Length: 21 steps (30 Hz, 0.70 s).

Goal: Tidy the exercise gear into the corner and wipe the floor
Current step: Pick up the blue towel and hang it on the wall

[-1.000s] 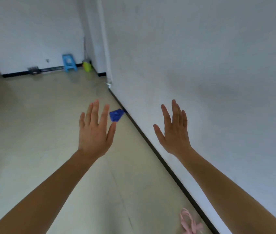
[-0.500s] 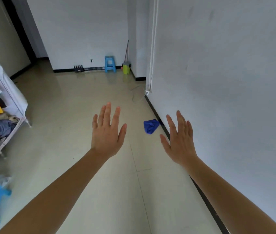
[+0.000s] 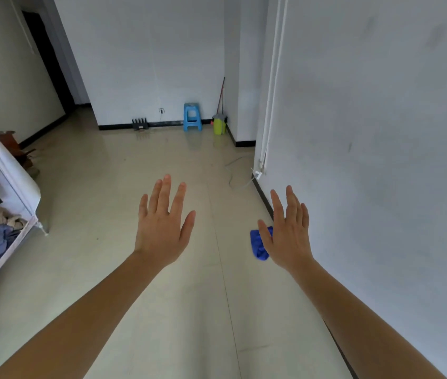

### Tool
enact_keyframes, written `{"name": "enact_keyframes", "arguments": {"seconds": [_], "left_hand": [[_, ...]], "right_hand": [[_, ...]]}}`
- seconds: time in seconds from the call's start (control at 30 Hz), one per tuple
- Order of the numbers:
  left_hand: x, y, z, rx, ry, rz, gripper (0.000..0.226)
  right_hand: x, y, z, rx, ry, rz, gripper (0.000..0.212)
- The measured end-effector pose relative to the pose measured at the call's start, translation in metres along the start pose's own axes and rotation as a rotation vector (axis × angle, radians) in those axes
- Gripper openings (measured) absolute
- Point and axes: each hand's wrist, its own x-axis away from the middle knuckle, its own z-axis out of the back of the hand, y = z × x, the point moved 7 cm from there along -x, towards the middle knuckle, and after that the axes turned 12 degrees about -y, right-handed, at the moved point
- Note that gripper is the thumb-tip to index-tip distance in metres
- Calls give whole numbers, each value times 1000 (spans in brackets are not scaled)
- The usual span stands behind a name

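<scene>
The blue cloth (image 3: 257, 246) lay crumpled on the floor (image 3: 203, 310), a little right of the middle of the frame and just beside the black baseboard (image 3: 264, 199) of the right-hand wall (image 3: 380, 187). The right hand (image 3: 289, 236) was held out in front of it, so that the thumb and the edge of the palm covered the cloth's right part. The hand appeared to be in the air above the cloth, not touching it. What showed of the cloth ran up and down the frame, roughly along the baseboard, though its full outline was hidden.

The left hand (image 3: 162, 228) was raised near the middle of the frame, well apart from the cloth and to its left. That made the right hand much the nearer one for picking it up, by my reading with a reach downward and slightly to the left. The grip of each hand was apart, fingers straight and spread, holding nothing.

No exercise gear could be made out. At the far wall, in the upper middle, stood a blue stool (image 3: 191, 116) and a green bucket (image 3: 219, 124). A clothes rack (image 3: 11, 203) sat at the left edge. No brand, label or writing could be read anywhere.
</scene>
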Motion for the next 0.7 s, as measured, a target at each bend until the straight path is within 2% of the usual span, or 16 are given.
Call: {"name": "enact_keyframes", "arguments": {"seconds": [0.13, 0.37, 0.53, 0.7], "left_hand": [[-91, -51, -38, 23, 27, 26, 65], [-278, -108, -134, 26, -40, -106, 65], [-419, -101, -183, 17, -108, -261, 64], [-536, -56, -249, 51, -172, -396, 64]], "right_hand": [[-100, -6, -46, 60, -11, 72, 71], [-270, 23, -132, 157, -58, -21, 71], [-356, 73, -157, 213, -77, -162, 69], [-408, 141, -183, 215, -48, -302, 70]]}}
